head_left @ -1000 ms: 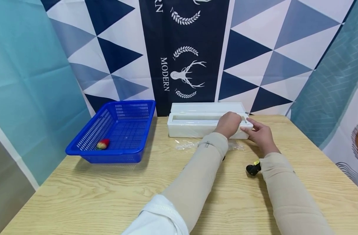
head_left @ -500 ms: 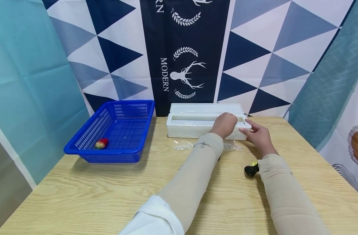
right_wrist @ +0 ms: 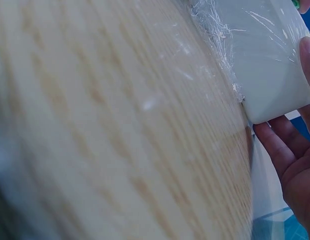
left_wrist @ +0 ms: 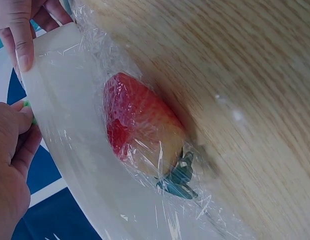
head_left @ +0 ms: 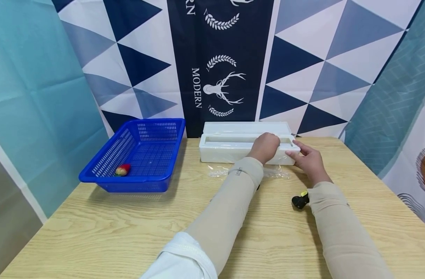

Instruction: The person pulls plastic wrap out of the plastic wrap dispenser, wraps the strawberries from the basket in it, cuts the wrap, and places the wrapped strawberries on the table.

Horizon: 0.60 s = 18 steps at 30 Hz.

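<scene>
A long white cling film box (head_left: pixel 219 154) stands at the back of the table, its lid (head_left: pixel 245 127) tipped back. My left hand (head_left: pixel 265 148) is at the box's front upper edge, pinching a small green piece (left_wrist: pixel 28 111), mostly hidden by the fingers. My right hand (head_left: pixel 309 161) grips the box's right end, thumb on the front and fingers around the end. Clear film (head_left: pixel 217 171) comes down the front onto the table. Under that film lies a red and pale yellow strawberry (left_wrist: pixel 142 127) with green leaves, against the box; my left arm hides it in the head view.
To the left, a blue plastic basket (head_left: pixel 175 155) holds another strawberry (head_left: pixel 123 169). A black object with a yellow part (head_left: pixel 300 200) is at my right sleeve's cuff. A patterned cloth (head_left: pixel 223 46) hangs right behind the box.
My left hand has slid a little leftward along the box's upper edge. My right hand keeps its grip on the right end, and the box stays in place.
</scene>
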Each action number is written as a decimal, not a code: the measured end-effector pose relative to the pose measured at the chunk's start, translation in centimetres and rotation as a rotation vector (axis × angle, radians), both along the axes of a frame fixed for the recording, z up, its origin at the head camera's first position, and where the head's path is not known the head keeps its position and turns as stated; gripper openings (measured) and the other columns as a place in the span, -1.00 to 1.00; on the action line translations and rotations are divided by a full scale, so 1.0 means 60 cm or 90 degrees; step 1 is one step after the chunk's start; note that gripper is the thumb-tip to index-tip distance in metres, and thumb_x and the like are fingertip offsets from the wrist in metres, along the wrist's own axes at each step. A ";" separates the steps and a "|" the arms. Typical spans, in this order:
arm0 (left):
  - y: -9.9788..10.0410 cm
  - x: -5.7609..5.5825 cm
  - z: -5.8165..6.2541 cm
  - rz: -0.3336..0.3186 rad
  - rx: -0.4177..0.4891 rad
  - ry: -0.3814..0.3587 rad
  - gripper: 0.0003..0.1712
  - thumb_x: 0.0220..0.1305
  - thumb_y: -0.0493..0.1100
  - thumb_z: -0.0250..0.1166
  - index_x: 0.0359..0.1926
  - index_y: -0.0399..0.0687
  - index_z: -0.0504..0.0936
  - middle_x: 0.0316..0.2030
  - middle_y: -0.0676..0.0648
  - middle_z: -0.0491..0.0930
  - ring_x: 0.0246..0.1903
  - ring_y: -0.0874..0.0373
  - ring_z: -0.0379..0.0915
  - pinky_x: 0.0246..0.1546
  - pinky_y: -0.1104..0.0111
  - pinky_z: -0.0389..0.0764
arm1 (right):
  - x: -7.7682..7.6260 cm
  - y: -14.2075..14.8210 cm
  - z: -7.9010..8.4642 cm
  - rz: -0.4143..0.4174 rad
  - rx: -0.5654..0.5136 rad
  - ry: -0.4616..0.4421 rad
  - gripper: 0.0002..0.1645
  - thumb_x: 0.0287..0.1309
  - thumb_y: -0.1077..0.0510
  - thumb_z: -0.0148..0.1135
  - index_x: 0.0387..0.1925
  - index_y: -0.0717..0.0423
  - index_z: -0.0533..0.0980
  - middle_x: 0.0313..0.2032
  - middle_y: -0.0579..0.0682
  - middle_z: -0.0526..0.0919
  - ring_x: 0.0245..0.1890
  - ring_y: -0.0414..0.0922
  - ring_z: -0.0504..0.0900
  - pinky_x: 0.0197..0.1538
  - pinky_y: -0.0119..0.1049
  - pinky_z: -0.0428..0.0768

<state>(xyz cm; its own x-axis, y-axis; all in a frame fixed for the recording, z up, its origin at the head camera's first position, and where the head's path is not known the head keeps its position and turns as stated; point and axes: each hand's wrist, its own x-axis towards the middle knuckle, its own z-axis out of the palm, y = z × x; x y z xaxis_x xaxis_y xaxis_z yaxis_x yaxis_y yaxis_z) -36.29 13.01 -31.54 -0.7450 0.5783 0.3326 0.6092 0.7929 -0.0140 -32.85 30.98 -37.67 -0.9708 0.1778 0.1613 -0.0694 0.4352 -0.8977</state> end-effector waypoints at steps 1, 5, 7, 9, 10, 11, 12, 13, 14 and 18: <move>0.000 0.000 -0.001 0.000 0.001 -0.002 -0.75 0.40 -0.22 0.09 -0.28 0.06 0.70 -0.27 0.10 0.67 -0.21 0.25 0.57 -0.14 0.43 0.54 | 0.000 0.000 -0.001 0.001 -0.002 0.000 -0.11 0.15 -0.16 0.32 0.44 -0.04 0.22 0.41 0.21 0.16 -0.19 -0.38 0.48 -0.18 -0.48 0.61; -0.003 0.000 -0.002 0.001 0.011 -0.015 -0.76 0.41 -0.22 0.09 -0.25 0.05 0.71 -0.25 0.10 0.68 -0.20 0.25 0.56 -0.11 0.45 0.53 | 0.002 0.000 -0.002 0.003 -0.005 0.007 -0.13 0.16 -0.14 0.32 0.44 -0.02 0.22 0.41 0.22 0.17 -0.20 -0.40 0.48 -0.19 -0.48 0.61; -0.006 0.000 -0.003 -0.003 0.010 -0.020 -0.76 0.40 -0.22 0.10 -0.25 0.05 0.71 -0.25 0.09 0.68 -0.20 0.25 0.57 -0.11 0.45 0.53 | 0.003 -0.001 -0.002 0.001 -0.009 0.007 -0.13 0.17 -0.12 0.31 0.44 -0.01 0.23 0.41 0.23 0.17 -0.18 -0.38 0.48 -0.19 -0.48 0.61; -0.011 0.001 -0.003 -0.001 0.005 -0.023 -0.77 0.39 -0.23 0.11 -0.25 0.05 0.71 -0.25 0.09 0.68 -0.20 0.25 0.57 -0.10 0.45 0.53 | 0.004 -0.004 -0.003 -0.001 -0.013 0.006 -0.14 0.17 -0.11 0.32 0.43 -0.01 0.23 0.40 0.23 0.19 -0.15 -0.37 0.49 -0.18 -0.48 0.61; -0.014 0.001 -0.003 0.001 0.002 -0.021 -0.78 0.38 -0.23 0.12 -0.27 0.05 0.71 -0.26 0.09 0.68 -0.20 0.25 0.57 -0.11 0.45 0.53 | 0.004 -0.005 -0.003 -0.001 -0.016 0.005 -0.14 0.17 -0.11 0.32 0.43 -0.01 0.23 0.40 0.22 0.19 -0.13 -0.36 0.48 -0.18 -0.48 0.60; -0.017 0.001 -0.003 0.003 -0.001 -0.016 -0.78 0.38 -0.22 0.12 -0.28 0.05 0.71 -0.27 0.09 0.68 -0.21 0.24 0.57 -0.12 0.44 0.54 | 0.003 -0.006 -0.004 -0.002 -0.017 0.004 -0.14 0.16 -0.11 0.33 0.43 -0.01 0.24 0.40 0.22 0.20 -0.13 -0.36 0.49 -0.18 -0.48 0.60; -0.020 0.001 -0.003 0.007 -0.004 -0.010 -0.78 0.38 -0.22 0.13 -0.29 0.06 0.71 -0.28 0.09 0.68 -0.22 0.24 0.57 -0.12 0.44 0.54 | 0.002 -0.006 -0.004 -0.002 -0.017 0.004 -0.14 0.15 -0.12 0.33 0.43 -0.01 0.25 0.40 0.21 0.20 -0.13 -0.36 0.49 -0.18 -0.48 0.60; -0.022 0.001 -0.002 0.012 -0.004 -0.007 -0.78 0.37 -0.22 0.14 -0.31 0.06 0.71 -0.29 0.10 0.68 -0.22 0.25 0.57 -0.13 0.44 0.54 | 0.001 -0.006 -0.004 -0.002 -0.017 0.005 -0.13 0.15 -0.13 0.33 0.42 -0.02 0.25 0.40 0.21 0.20 -0.13 -0.38 0.49 -0.18 -0.48 0.60; -0.025 0.001 -0.002 0.016 -0.005 -0.003 -0.79 0.37 -0.21 0.15 -0.32 0.07 0.72 -0.30 0.10 0.69 -0.23 0.25 0.58 -0.13 0.44 0.54 | 0.000 -0.006 -0.004 -0.001 -0.017 0.007 -0.13 0.14 -0.14 0.33 0.42 -0.01 0.25 0.40 0.22 0.20 -0.15 -0.39 0.49 -0.18 -0.48 0.60; -0.030 0.002 0.001 0.016 -0.007 0.001 -0.79 0.38 -0.18 0.16 -0.31 0.06 0.73 -0.30 0.09 0.69 -0.22 0.24 0.58 -0.13 0.43 0.55 | -0.001 -0.002 -0.003 -0.007 -0.010 0.007 -0.13 0.14 -0.16 0.33 0.42 -0.02 0.26 0.40 0.21 0.21 -0.23 -0.45 0.48 -0.21 -0.50 0.60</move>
